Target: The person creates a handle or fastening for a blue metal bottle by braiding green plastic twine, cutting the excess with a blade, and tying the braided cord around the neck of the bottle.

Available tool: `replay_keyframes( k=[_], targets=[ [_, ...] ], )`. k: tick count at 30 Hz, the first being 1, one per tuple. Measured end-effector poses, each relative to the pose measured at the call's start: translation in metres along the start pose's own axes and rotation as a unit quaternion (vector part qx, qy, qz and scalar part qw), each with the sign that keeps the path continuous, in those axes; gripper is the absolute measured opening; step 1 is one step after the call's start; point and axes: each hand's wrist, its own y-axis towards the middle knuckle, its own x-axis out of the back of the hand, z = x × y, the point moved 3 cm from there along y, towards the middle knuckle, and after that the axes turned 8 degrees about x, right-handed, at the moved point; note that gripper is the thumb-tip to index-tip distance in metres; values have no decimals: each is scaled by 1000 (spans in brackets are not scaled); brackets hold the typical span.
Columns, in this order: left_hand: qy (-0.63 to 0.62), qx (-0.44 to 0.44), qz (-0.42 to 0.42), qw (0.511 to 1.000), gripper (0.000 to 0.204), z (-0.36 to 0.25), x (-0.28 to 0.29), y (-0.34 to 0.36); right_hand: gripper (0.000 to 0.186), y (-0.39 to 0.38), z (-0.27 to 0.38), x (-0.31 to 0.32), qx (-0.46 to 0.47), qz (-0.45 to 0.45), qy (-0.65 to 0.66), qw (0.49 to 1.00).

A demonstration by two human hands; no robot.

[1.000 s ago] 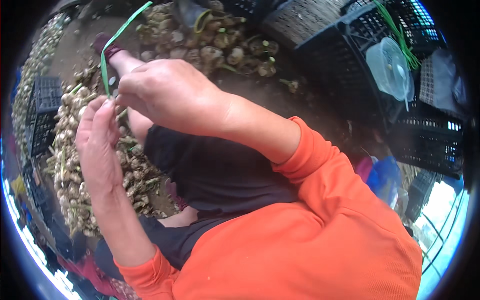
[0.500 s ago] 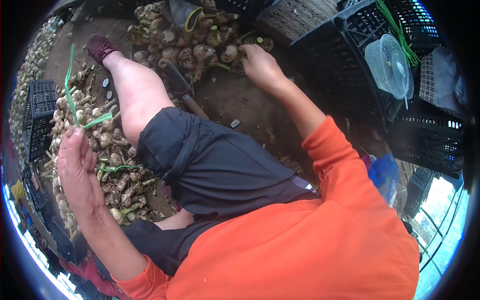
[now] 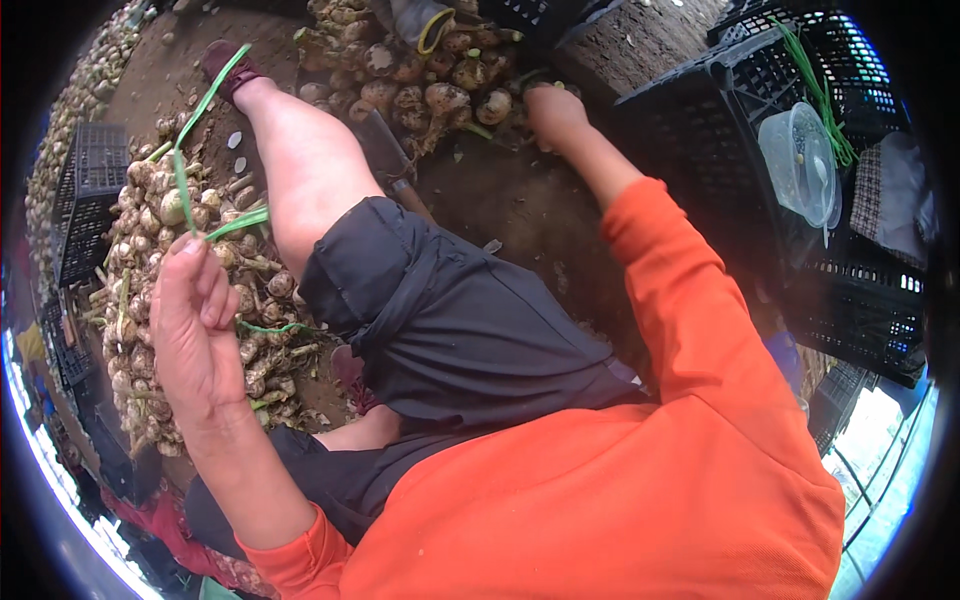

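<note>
My left hand (image 3: 195,330) is raised over the left garlic pile (image 3: 140,340), pinching a thin green plastic strip (image 3: 181,180) between thumb and fingers. One end of the strip stands up above the fingertips; another short end sticks out to the right. At the far side, my right hand (image 3: 556,118) reaches to the right end of a second heap of garlic bulbs (image 3: 447,98). Its fingers are curled in among the bulbs and what they hold is hidden. A broad-bladed knife with a wooden handle (image 3: 411,201) lies on the soil between my leg and that heap.
Black plastic crates (image 3: 690,150) stand at right, with a clear plastic tub (image 3: 790,160) and green strips (image 3: 815,85) on top. A grey glove with a yellow cuff (image 3: 420,22) lies on the far heap. Another black crate (image 3: 92,190) is at far left.
The view has shifted, so the scene sits further right. My right hand has turned and curled at the heap's right end. The strip's upper end now leans right.
</note>
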Motion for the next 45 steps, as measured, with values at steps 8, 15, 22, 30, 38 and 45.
replay_keyframes(
  k=[8, 15, 22, 30, 38, 45],
  targets=[
    [88, 18, -3, 996, 16, 20, -37, -7, 24, -123, 112, 197, 259, -216, 618, 710],
    [54, 0, 32, 998, 15, 14, -43, -27, 11, -132, 167, 226, 368, -422, 412, 719],
    [-10, 34, 67, 997, 15, 14, -31, -31, 9, -138, 181, 225, 337, -406, 412, 742],
    [-45, 83, 64, 994, 13, 15, -26, -27, 9, -133, 190, 219, 363, -459, 367, 723],
    [-79, 141, 81, 984, 13, 18, -17, -22, 12, -136, 191, 221, 380, -443, 279, 763],
    [-72, 117, 64, 988, 11, 18, -12, -19, 20, -129, 196, 224, 426, -495, 245, 717]
  ],
)
